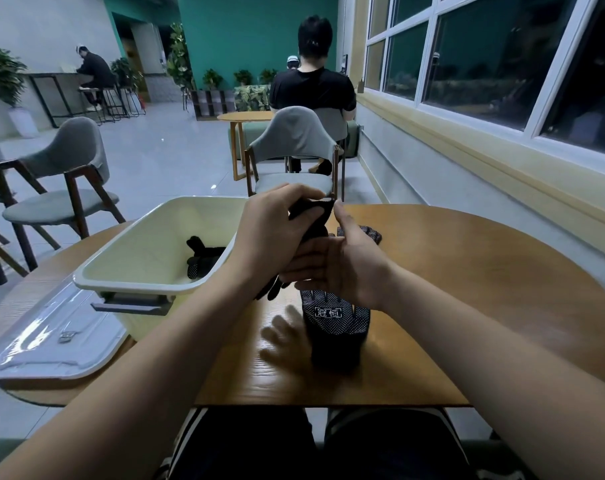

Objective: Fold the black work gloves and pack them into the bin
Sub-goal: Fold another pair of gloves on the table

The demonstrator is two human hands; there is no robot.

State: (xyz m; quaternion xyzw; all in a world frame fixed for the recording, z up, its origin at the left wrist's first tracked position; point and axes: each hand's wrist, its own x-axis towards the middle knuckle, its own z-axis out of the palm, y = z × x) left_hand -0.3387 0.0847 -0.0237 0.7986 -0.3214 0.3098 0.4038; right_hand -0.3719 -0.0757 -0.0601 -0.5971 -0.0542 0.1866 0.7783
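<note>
My left hand (273,233) grips the cuff end of a black work glove (313,220) held above the table, its fingers dangling below near the bin's corner. My right hand (342,265) presses against the same glove from the right, thumb up at the cuff. A second black dotted glove (335,327) with a white label lies flat on the wooden table (467,306) below my hands. More black dotted fabric (372,233) shows just behind my right hand. The cream bin (148,244) stands to the left and holds one black glove (202,256).
The bin's clear lid (51,341) lies on the table's left edge beside the bin. A grey chair (294,157) stands across the table, another at the left. A person sits behind with their back turned. A window wall runs along the right.
</note>
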